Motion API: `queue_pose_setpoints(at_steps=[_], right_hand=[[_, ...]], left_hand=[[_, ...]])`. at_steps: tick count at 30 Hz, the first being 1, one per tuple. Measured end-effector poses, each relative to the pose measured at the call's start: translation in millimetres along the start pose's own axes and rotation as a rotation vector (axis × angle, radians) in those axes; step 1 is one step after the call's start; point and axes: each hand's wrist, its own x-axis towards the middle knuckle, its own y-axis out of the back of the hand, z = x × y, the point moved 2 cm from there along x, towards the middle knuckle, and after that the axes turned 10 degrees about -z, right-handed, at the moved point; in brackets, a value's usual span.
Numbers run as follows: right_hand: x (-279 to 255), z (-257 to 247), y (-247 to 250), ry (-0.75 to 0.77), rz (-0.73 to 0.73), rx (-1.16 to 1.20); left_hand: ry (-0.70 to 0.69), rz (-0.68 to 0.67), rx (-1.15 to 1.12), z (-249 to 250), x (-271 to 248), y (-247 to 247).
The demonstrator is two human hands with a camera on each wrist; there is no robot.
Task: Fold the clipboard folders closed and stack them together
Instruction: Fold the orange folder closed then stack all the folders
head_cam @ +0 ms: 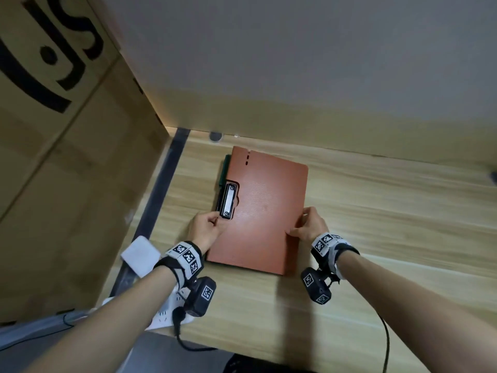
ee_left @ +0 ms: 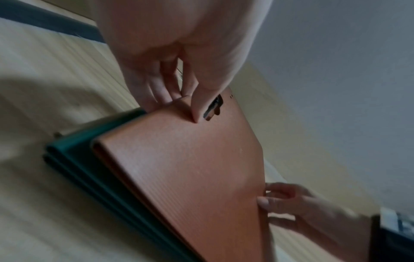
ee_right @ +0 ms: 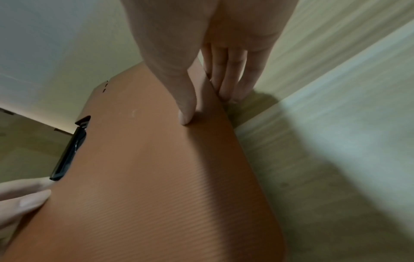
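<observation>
Desk [head_cam: 376,211] carries it all; stack sits near the far-left corner, at about 11 o'clock from desk centre. Orange folder [head_cam: 269,211] is closed and lies on top of the green folder [head_cam: 225,168], which only peeks out along the orange one's left edge and near corner. So both are folded; I judge the step in hand is squaring the stack.

To do it well: I should keep both hands low on the side edges, nudge orange toward 9 o'clock until its spine sits over the green spine, and press thumbs down so the cover doesn't spring up. Slide, don't lift. Watch the clip [head_cam: 228,201]: it pokes through the notch in the orange cover and could snag my left fingers.

Grip: my left hand [head_cam: 205,230] pinches the orange folder's left edge, thumb on top, fingers curled to the edge just below the clip. My right hand [head_cam: 309,224] pinches the right edge, thumb flat on the cover, fingers down beside the edge against the desk.

Relative to the grip: orange folder lies between my hands, most of it at 12 o'clock from them; clip at 1 o'clock from my left hand, touching or nearly so; green folder at 12 o'clock from my left hand, under orange.
</observation>
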Motion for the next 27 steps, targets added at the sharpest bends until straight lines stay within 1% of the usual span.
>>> queue_pose_setpoints(at_steps=[2, 3, 5, 8, 10, 14, 17, 19, 23, 25, 27], right_hand=[[8.7, 0.5, -7.3, -0.032, -0.005, -0.046], [22.2, 10.5, -11.5, -0.042, -0.006, -0.049], [38.6, 24.0, -18.1, -0.021, -0.002, -0.049], [11.5, 1.4, -14.8, -0.023, 0.049, -0.036], [11.1, 2.5, -14.8, -0.033, 0.045, -0.011], [14.4, 3.0, -12.1, -0.036, 0.040, -0.020], [17.4, 7.6, -14.5, -0.053, 0.031, 0.003], [17.8, 12.5, -16.0, -0.061, 0.038, 0.018], [14.6, 17.6, -15.3, -0.043, 0.043, 0.052], [11.7, 19.5, -11.3, -0.026, 0.053, 0.050], [8.3, 23.8, -7.1, -0.011, 0.049, 0.090]], left_hand=[[-0.010, 0.009, 0.093, -7.4, 5.0, 3.9], [-0.014, -0.007, 0.102, -8.0, 6.8, 5.0], [0.017, -0.063, 0.017, -7.2, 12.8, 7.2], [0.098, -0.165, -0.070, 1.1, 30.6, 9.4], [0.138, -0.217, -0.072, 7.6, 47.3, 8.4], [0.198, -0.217, -0.081, 17.5, 77.0, 1.2], [0.280, -0.220, -0.193, 18.9, 89.6, -0.5], [0.296, -0.251, -0.246, 19.2, 93.8, -1.6], [0.304, -0.324, -0.252, 21.7, 94.6, -4.6], [0.319, -0.397, -0.270, 27.5, 88.2, -6.5], [0.328, -0.457, -0.234, 29.6, 83.0, -9.8]])
